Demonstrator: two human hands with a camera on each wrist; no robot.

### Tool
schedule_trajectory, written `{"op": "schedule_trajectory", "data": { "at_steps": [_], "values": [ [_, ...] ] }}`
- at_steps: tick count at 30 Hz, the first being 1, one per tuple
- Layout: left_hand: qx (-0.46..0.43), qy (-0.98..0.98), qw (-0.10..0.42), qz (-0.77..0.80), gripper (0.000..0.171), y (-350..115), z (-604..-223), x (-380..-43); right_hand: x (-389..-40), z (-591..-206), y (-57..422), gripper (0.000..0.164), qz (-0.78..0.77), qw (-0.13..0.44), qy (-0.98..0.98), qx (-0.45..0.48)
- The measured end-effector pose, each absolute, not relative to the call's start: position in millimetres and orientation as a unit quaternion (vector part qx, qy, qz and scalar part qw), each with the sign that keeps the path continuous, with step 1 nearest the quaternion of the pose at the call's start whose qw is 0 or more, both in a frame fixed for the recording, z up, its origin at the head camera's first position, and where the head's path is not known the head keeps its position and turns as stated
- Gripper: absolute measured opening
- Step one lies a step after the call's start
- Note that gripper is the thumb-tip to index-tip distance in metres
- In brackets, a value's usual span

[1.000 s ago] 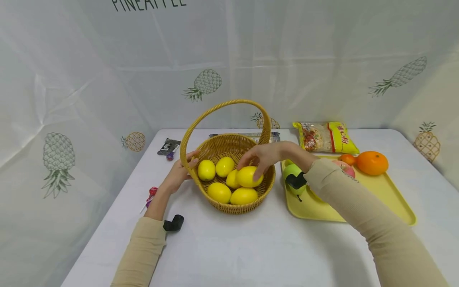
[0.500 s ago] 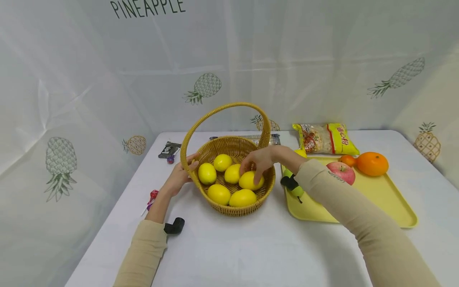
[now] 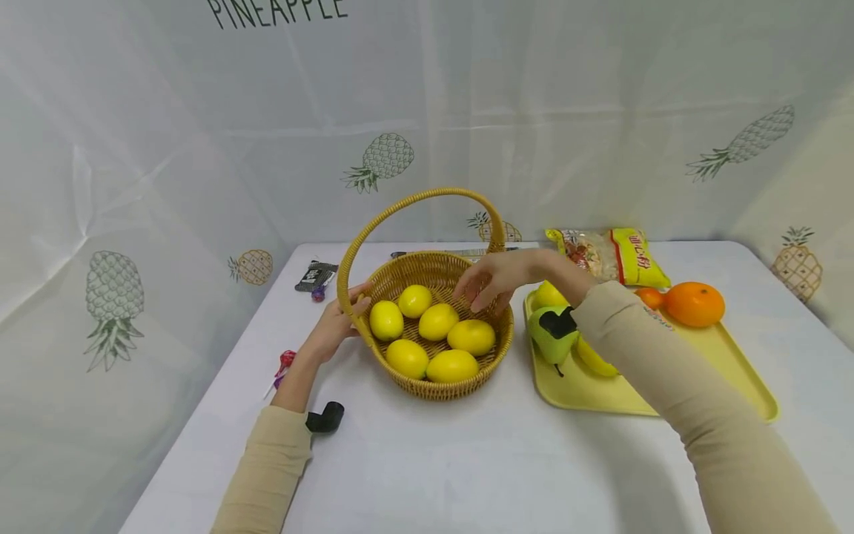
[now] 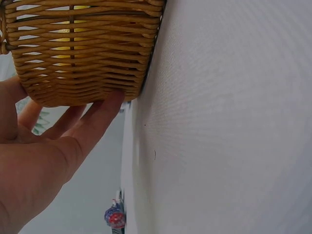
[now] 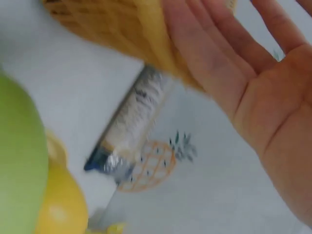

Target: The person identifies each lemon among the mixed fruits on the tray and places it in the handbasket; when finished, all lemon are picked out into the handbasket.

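A wicker basket (image 3: pixel 434 390) with a tall arched handle holds several lemons. My left hand (image 3: pixel 330 326) touches the basket's left side near the handle's base; in the left wrist view its fingers (image 4: pixel 100 119) lie fairly straight along the woven wall. Over the basket's right rim, my right hand (image 3: pixel 500 276) hangs with loosely bent fingers and holds nothing. One lemon (image 3: pixel 471 337) lies just below it, at the right inside the basket. In the right wrist view the right hand's fingers (image 5: pixel 195 48) overlap the basket's edge.
A yellow tray (image 3: pixel 723 363) at right bears a green pear (image 3: pixel 554 343), a banana (image 3: pixel 596 359), and a large orange (image 3: pixel 694 304). Behind it lies a food bag (image 3: pixel 607 256). Lollipops (image 3: pixel 285 360) and a black packet (image 3: pixel 316 276) lie left; a long packet (image 5: pixel 131 122) lies behind the basket.
My right hand set the lemon down inside the basket, let it go, and rose up and back toward the right rim. The left hand stayed at the basket.
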State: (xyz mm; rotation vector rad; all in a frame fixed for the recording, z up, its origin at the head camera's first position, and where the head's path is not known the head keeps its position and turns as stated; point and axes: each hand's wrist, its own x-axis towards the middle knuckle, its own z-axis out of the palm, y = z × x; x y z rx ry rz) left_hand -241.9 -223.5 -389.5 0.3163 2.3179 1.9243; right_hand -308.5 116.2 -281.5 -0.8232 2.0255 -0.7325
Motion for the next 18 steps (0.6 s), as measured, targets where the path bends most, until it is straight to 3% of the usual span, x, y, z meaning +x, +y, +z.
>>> {"op": "schedule_trajectory", "data": {
  "at_steps": [9, 18],
  "values": [
    [0.102, 0.761, 0.058, 0.639, 0.052, -223, -388, -242, -313, -272, 171, 0.055, -0.454, 0.382, 0.758, -0.271],
    [0.104, 0.763, 0.058, 0.636, 0.053, -223, -387, -239, -311, -293, 221, 0.057, -0.564, 0.272, 0.768, -0.134]
  ]
}}
